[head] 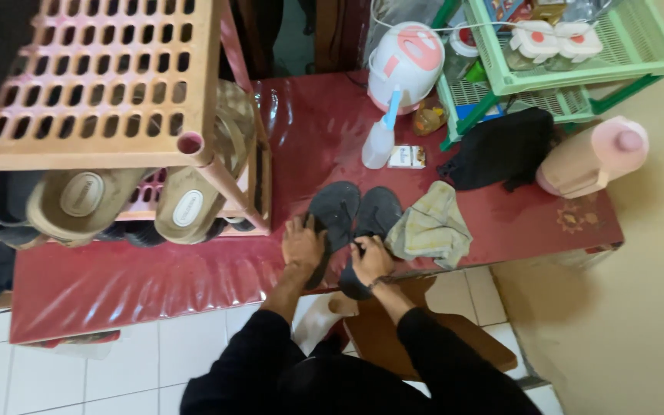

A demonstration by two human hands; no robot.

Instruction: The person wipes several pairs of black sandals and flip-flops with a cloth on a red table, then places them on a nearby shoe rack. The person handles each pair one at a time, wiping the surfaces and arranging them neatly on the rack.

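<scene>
Two dark grey sandals sit side by side, soles up, just below the middle of the frame on a red mat [155, 284] w/ a glossy surface. Left hand [302, 244] rests on the left sandal [333, 217], fingers spread flat over its heel end, pressing rather than clamped. Right hand [370, 260] is curled around the near end of the right sandal [374, 223], fingers closed on its edge, tho the exact grip is hard to make out. Just right of the sandals, touching the right one, lies a crumpled yellowish rag [430, 227]. Above them, near center top: a white spray bottle [380, 138] w/ a blue nozzle, a small flat pack [406, 157] beside it, and a white-and-pink rice cooker [404, 61] behind. Black cloth [501, 150] is bunched up to the right, under a green plastic rack [578, 54], and a pink thermos [592, 157] lies at the right edge. Upper left is a tan plastic shoe rack [94, 84] w/ beige sandals [132, 201] tucked under its top shelf. White tile floor [63, 369] at the bottom left.
</scene>
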